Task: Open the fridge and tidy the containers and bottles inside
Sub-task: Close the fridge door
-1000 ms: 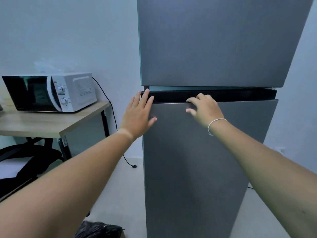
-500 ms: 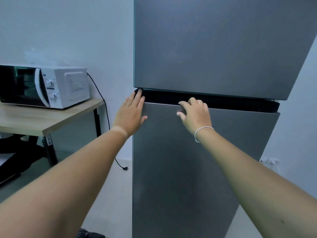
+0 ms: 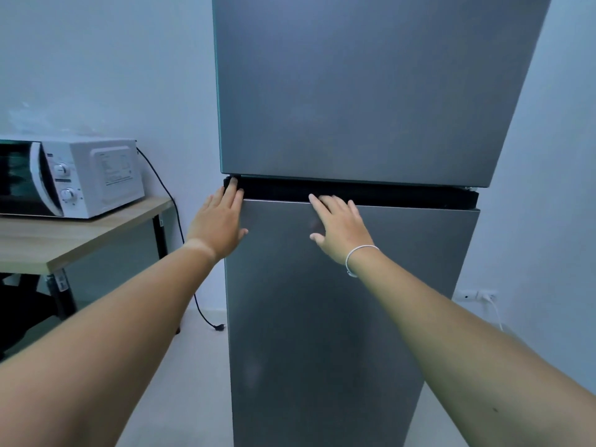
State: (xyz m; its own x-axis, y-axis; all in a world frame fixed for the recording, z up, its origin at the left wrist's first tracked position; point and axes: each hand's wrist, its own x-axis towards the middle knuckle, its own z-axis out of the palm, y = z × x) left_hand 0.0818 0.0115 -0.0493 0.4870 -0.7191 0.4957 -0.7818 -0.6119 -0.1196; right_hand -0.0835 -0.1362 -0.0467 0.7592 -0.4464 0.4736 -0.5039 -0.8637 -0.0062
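A tall grey two-door fridge stands in front of me with both doors closed. Its lower door [image 3: 338, 317] is separated from the upper door [image 3: 371, 91] by a dark recessed handle gap [image 3: 403, 193]. My left hand [image 3: 219, 224] lies flat on the lower door's top left corner, fingertips reaching into the gap. My right hand [image 3: 338, 224], with a white band at the wrist, rests on the door's top edge near the middle, fingers spread and tips at the gap. Containers and bottles are hidden inside.
A white microwave [image 3: 71, 179] sits on a wooden desk [image 3: 80, 240] to the left, its black cable [image 3: 190, 285] hanging to the floor beside the fridge. A wall socket [image 3: 480, 295] with a white plug is low on the right wall.
My right hand has uncurled from a bent-finger grip to spread fingers on the door's top edge. Both hands stay at the gap; the view has shifted slightly.
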